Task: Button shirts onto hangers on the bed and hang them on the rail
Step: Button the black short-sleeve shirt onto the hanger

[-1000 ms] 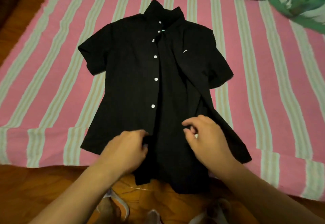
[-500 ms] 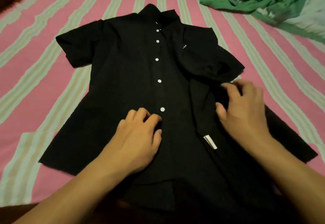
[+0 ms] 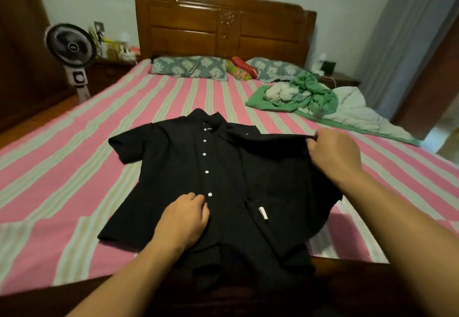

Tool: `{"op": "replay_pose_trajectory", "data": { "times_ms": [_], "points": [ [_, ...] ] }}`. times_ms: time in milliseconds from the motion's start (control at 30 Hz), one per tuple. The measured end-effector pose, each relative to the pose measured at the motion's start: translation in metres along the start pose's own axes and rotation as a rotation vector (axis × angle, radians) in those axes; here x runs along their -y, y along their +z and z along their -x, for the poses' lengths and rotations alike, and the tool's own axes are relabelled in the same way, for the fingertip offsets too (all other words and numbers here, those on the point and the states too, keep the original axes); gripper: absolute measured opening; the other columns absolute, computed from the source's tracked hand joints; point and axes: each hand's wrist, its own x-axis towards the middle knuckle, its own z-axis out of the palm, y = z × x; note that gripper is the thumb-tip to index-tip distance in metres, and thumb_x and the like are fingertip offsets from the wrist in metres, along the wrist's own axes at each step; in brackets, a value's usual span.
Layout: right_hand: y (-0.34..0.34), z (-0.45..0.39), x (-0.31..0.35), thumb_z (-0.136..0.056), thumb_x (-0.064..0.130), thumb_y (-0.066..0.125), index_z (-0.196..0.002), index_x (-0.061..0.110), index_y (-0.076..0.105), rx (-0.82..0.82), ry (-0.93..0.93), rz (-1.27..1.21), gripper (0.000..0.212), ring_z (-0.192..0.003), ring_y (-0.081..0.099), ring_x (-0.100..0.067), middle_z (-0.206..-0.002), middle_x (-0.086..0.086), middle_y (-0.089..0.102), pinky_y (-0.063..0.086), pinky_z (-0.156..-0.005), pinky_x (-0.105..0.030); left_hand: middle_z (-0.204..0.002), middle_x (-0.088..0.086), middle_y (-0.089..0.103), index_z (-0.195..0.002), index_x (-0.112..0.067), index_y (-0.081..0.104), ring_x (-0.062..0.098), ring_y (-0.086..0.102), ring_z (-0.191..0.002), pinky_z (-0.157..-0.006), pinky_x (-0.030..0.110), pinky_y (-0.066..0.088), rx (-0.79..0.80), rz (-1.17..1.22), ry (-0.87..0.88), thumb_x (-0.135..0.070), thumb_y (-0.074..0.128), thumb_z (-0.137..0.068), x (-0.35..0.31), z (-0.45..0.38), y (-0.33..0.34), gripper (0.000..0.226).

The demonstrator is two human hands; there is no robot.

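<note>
The black shirt [image 3: 188, 180] is laid flat on the striped bed [image 3: 62, 167], pressed down near a button by the left hand [image 3: 183, 219] with bent fingers, while its right flap is pinched and lifted by the right hand [image 3: 332, 157], likely so it can be opened.
</note>
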Motion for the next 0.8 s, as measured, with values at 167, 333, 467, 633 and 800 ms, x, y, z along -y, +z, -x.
{"op": "replay_pose_trajectory", "data": {
  "times_ms": [167, 333, 467, 633, 800],
  "points": [
    [-0.043, 0.038, 0.053, -0.103, 0.034, 0.049, -0.082, 0.01, 0.065, 0.498, -0.028, -0.618, 0.036, -0.074, 0.059, -0.028, -0.079, -0.01, 0.061, 0.041, -0.063, -0.035, -0.079, -0.004, 0.052, -0.078, -0.021, 0.049, 0.023, 0.061, -0.08, -0.068, 0.038, 0.048, -0.094, 0.049, -0.053, -0.035, 0.047, -0.098, 0.001, 0.004, 0.001, 0.025],
    [-0.013, 0.097, 0.06, -0.107, 0.037, 0.047, -0.138, 0.038, 0.048, 1.304, -0.199, -0.468, 0.032, -0.072, 0.069, -0.021, -0.102, -0.013, 0.071, 0.058, -0.071, -0.03, -0.091, -0.004, 0.061, -0.095, -0.019, 0.06, 0.022, 0.062, -0.086, -0.075, 0.037, 0.051, 0.021, 0.16, -0.099, -0.03, 0.046, -0.098, 0.008, -0.006, 0.001, 0.018],
    [0.036, 0.102, 0.059, -0.101, 0.036, 0.053, -0.118, 0.023, 0.067, 0.736, -0.253, -0.16, 0.025, -0.103, 0.063, -0.018, -0.106, 0.005, 0.064, 0.05, -0.085, -0.029, -0.09, -0.013, 0.073, -0.106, -0.036, 0.068, 0.012, 0.068, -0.088, -0.083, 0.036, 0.055, 0.108, 0.508, -0.228, -0.034, 0.048, -0.101, 0.019, -0.005, -0.004, 0.021],
    [0.077, 0.101, 0.033, -0.096, 0.043, 0.062, -0.14, 0.019, 0.047, 0.657, 0.08, -0.119, 0.053, -0.122, 0.053, -0.03, -0.135, -0.009, 0.054, 0.046, -0.089, -0.037, -0.131, -0.005, 0.064, -0.14, -0.028, 0.05, 0.013, 0.061, -0.117, -0.093, 0.028, 0.044, 0.448, 0.559, -0.321, -0.052, 0.061, -0.096, -0.003, -0.015, -0.028, 0.051],
    [0.078, 0.086, -0.015, -0.091, 0.018, 0.066, -0.096, 0.015, 0.07, 0.386, 0.244, -0.206, 0.007, -0.093, 0.063, -0.035, -0.101, -0.014, 0.07, 0.04, -0.072, -0.032, -0.141, 0.001, 0.049, -0.143, -0.034, 0.039, 0.024, 0.051, -0.128, -0.108, 0.045, 0.043, 0.516, 0.268, -0.285, -0.066, 0.058, -0.09, -0.026, -0.004, -0.028, 0.064]
  ]
}}
